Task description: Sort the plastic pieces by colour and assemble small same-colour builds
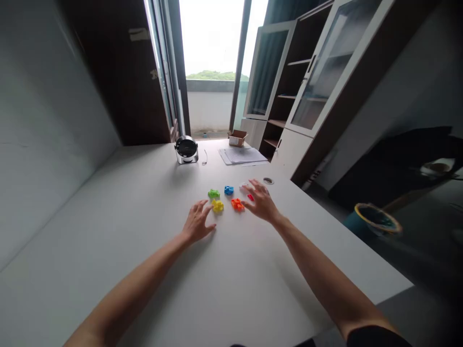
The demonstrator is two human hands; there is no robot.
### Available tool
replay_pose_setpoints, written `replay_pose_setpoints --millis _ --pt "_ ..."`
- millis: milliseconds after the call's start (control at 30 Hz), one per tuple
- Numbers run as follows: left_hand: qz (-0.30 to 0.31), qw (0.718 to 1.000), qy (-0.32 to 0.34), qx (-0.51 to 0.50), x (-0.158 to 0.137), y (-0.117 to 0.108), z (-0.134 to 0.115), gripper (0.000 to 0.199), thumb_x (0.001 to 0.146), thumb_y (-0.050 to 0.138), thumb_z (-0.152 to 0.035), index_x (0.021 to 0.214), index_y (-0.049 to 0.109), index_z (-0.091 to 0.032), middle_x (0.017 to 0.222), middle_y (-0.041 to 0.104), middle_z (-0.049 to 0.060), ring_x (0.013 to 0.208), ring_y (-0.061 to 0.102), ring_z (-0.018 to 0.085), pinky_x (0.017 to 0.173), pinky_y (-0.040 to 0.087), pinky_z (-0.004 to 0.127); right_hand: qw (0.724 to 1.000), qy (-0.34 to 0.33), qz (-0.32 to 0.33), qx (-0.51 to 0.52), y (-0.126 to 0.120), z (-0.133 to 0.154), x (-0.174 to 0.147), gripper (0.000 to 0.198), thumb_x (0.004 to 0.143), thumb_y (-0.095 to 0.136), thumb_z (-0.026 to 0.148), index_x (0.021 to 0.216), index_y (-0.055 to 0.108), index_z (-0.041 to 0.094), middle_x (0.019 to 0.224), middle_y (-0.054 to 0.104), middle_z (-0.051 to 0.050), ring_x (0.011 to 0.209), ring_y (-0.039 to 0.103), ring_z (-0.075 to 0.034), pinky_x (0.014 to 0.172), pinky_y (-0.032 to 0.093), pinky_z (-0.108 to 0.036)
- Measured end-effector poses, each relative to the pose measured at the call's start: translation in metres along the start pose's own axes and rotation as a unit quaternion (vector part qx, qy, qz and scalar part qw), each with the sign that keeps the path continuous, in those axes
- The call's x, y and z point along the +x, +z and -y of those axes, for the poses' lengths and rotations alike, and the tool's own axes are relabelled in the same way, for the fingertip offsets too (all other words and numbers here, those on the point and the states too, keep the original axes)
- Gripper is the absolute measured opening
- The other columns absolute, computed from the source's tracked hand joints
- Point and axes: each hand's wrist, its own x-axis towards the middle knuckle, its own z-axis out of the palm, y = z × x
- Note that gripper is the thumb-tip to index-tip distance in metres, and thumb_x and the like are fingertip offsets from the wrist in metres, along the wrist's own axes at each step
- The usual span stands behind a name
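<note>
My left hand [197, 221] is open just beside a small yellow toy [217, 206], its fingers apart and nothing held. My right hand [261, 201] hovers with spread fingers over the right end of the group, between an orange toy [238, 205] and a small red piece [251, 197]. Behind the yellow one lies a green toy [213, 193], shaped like a little car. A blue toy [228, 190] sits to the right of the green one. Partly hidden behind my right fingers is a pale, clear-looking item [243, 186] whose kind I cannot make out.
On the white table [162, 183], a roll of tape [268, 180] lies beyond my right hand. Farther back are papers [241, 155], a small cardboard box [237, 138] and a round black device on a metal stand [186, 149]. A bin [378, 219] stands off the right edge.
</note>
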Motion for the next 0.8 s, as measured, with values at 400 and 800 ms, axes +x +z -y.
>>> replay_pose_setpoints --millis 400,800 --pt "0.022 0.999 -0.021 0.03 0.076 0.043 0.005 0.089 0.074 0.072 -0.066 0.148 0.042 -0.027 0.162 0.029 0.013 0.151 0.018 0.037 0.122 0.013 0.062 0.993 -0.013 0.071 -0.09 0.092 -0.069 0.003 0.082 0.083 0.065 0.062 0.153 0.042 0.026 0.163 0.028 -0.014 0.151 0.02 -0.039 0.12 0.006 -0.064" --pt "0.043 0.999 0.008 -0.004 0.094 0.058 0.011 0.094 0.071 0.077 -0.063 0.149 0.041 -0.027 0.16 0.032 0.013 0.149 0.024 0.037 0.12 0.027 0.055 0.997 0.042 0.005 -0.068 0.081 -0.11 -0.006 0.067 0.092 0.052 0.061 0.146 0.05 0.023 0.154 0.044 -0.013 0.145 0.035 -0.034 0.121 0.022 -0.054"
